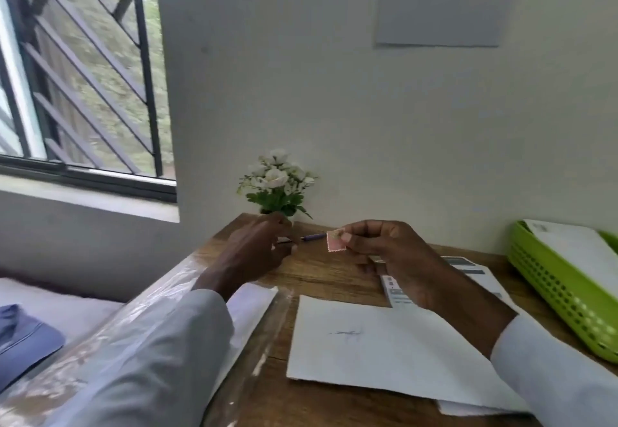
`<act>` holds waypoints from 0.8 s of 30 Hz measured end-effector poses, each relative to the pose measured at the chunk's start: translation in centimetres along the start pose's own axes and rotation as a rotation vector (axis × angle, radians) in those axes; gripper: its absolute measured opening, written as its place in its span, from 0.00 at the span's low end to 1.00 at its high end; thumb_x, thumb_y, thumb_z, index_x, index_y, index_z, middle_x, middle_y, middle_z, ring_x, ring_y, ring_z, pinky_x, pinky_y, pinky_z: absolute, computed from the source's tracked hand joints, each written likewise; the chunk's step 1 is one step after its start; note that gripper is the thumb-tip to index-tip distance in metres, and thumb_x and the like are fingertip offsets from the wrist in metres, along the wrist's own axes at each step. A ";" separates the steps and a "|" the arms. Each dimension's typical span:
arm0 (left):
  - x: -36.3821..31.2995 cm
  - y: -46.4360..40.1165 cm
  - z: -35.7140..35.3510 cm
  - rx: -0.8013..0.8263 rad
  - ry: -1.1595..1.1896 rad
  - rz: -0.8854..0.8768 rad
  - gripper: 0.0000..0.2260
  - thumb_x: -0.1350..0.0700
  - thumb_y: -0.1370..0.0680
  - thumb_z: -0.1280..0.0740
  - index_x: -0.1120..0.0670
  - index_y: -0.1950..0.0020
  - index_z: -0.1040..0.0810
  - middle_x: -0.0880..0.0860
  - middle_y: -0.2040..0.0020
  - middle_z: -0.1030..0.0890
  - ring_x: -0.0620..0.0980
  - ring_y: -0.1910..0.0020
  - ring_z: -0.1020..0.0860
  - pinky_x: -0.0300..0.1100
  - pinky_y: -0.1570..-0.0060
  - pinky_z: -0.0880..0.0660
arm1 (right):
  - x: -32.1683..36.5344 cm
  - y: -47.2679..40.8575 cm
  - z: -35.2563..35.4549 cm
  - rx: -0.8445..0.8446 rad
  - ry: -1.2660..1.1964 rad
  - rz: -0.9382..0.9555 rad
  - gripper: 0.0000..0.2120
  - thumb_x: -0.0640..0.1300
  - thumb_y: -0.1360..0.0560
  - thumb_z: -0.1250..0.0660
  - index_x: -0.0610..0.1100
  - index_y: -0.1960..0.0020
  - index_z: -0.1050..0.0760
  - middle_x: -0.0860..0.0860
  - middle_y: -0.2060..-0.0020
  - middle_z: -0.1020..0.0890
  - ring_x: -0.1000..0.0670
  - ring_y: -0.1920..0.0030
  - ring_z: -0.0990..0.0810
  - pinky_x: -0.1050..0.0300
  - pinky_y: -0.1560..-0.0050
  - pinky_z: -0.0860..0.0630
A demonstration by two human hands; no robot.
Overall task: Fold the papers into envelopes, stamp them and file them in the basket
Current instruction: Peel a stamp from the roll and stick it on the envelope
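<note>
My right hand (pixel 384 249) pinches a small pink stamp (pixel 335 241) between thumb and fingers, held above the wooden desk (pixel 321 279). My left hand (pixel 257 249) hovers just left of it with fingers curled; whether it holds anything I cannot make out. A white folded paper envelope (pixel 384 349) lies flat on the desk in front of me, with a faint mark at its middle. The green perforated basket (pixel 561 289) stands at the right edge and holds a white envelope (pixel 575 246).
A printed sheet (pixel 468 269) lies under my right wrist. A purple pen (pixel 314 236) rests near the wall behind the stamp. A pot of white flowers (pixel 277 186) stands at the back. A clear plastic sleeve with papers (pixel 247 313) lies at left.
</note>
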State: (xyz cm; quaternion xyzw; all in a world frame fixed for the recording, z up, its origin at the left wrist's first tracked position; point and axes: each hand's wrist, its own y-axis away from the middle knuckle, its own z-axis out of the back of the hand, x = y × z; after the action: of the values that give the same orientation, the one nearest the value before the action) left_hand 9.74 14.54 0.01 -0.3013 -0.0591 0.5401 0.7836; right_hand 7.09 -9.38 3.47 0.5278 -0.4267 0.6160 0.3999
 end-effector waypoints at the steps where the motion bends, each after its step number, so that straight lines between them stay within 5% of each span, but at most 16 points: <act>1: -1.4 -0.2 -0.1 -0.005 0.047 -0.027 0.09 0.52 0.24 0.30 0.48 0.44 0.18 0.43 0.43 0.22 0.44 0.50 0.25 0.34 0.58 0.30 | 0.1 0.9 1.1 -0.015 -0.028 -0.023 0.10 0.39 0.27 0.29 0.37 0.47 0.18 0.44 0.57 0.17 0.50 0.60 0.24 0.60 0.63 0.25; 8: -10.0 -1.2 -1.8 0.194 0.170 -0.228 0.08 0.55 0.24 0.28 0.47 0.46 0.17 0.45 0.49 0.17 0.41 0.57 0.22 0.36 0.59 0.23 | -0.8 6.6 7.7 -0.138 -0.045 -0.095 0.13 0.43 0.28 0.28 0.39 0.45 0.18 0.43 0.49 0.15 0.49 0.51 0.18 0.49 0.49 0.20; 16: -16.6 0.8 -5.8 0.283 0.285 -0.211 0.13 0.43 0.24 0.31 0.45 0.43 0.20 0.42 0.45 0.20 0.39 0.51 0.23 0.43 0.50 0.22 | -3.0 9.6 11.7 -0.319 -0.014 -0.205 0.11 0.42 0.27 0.27 0.38 0.47 0.17 0.44 0.54 0.14 0.51 0.58 0.17 0.54 0.58 0.18; 24: -17.9 2.5 -9.9 0.279 0.307 -0.140 0.28 0.31 0.30 0.33 0.42 0.34 0.28 0.40 0.34 0.28 0.38 0.37 0.31 0.36 0.37 0.32 | -3.9 10.1 13.0 -0.394 0.074 -0.311 0.05 0.38 0.28 0.26 0.38 0.53 0.16 0.46 0.63 0.15 0.52 0.66 0.20 0.57 0.65 0.19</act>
State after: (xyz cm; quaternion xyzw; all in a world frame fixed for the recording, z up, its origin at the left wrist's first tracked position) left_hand 4.53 -4.68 -5.15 -0.2640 0.1154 0.4349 0.8531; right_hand 2.06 -25.04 -0.38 0.4758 -0.4373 0.4709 0.6005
